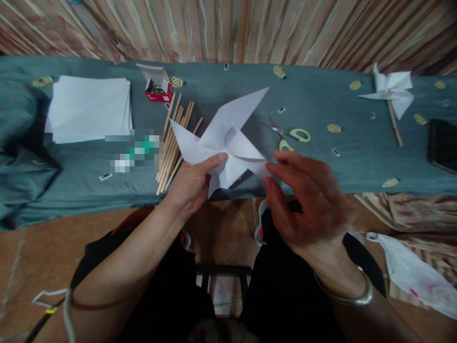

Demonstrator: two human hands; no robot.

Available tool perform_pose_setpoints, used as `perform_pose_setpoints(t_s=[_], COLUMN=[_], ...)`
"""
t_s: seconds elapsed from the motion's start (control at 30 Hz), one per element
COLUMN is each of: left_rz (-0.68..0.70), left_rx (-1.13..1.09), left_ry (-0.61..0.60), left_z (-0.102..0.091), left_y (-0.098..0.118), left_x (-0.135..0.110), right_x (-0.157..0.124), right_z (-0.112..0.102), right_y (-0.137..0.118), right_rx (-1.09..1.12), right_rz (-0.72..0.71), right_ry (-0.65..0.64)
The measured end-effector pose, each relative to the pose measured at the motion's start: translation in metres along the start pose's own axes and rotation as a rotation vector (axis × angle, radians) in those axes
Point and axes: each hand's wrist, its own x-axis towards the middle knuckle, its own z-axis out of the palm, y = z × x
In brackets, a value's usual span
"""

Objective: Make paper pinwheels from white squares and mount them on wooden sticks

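Observation:
My left hand (193, 183) grips a white paper pinwheel (233, 112), its thumb pressed on the folded centre and its other fingers hidden behind the paper. The blades curl in toward the middle, and no stick shows on it. At the pinwheel's right blade, my right hand (309, 200) has its thumb and fingers bent and slightly apart around the blade's corner. Touching or just short of it, I cannot tell. Beneath and left of the pinwheel lie several thin wooden sticks (173, 143). Scissors with light green handles (299, 135) rest on the cloth beyond my right hand.
A stack of white paper (91, 107) lies at the left of the blue-green cloth (228, 76). An open red box (158, 93) holds small metal pieces. Left of the sticks is a blurred-out green and white item (139, 150). A pinwheel on a stick (394, 125) and a dark phone-like object (442, 145) lie right.

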Motion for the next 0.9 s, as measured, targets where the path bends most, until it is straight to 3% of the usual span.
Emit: perform_pose_setpoints(t_s=[0.13, 0.2, 0.3, 0.4, 0.57, 0.77, 0.9], left_rz=[0.016, 0.005, 0.003, 0.017, -0.028, -0.044, -0.017], left_rx=[0.003, 0.004, -0.002, -0.013, 0.004, 0.074, 0.131], left_ry=[0.019, 0.016, 0.002, -0.027, -0.018, -0.019, -0.065], left_z=[0.003, 0.004, 0.004, 0.003, 0.004, 0.002, -0.004], left_y=[0.002, 0.003, 0.002, 0.001, 0.000, 0.003, 0.003], left_x=[-0.002, -0.002, -0.003, -0.005, -0.007, -0.009, -0.011], right_x=[0.001, -0.002, -0.005, -0.008, -0.008, -0.002, 0.000], right_z=[-0.011, -0.009, 0.001, 0.011, 0.018, 0.018, 0.018], right_y=[-0.002, -0.004, -0.006, -0.004, -0.002, -0.005, -0.006], right_rx=[-0.064, 0.013, 0.182, 0.292, 0.420, 0.836, 0.974], right_rz=[0.015, 0.038, 0.245, 0.439, 0.549, 0.729, 0.805], right_ry=[0.026, -0.049, -0.230, -0.327, -0.370, -0.393, -0.414])
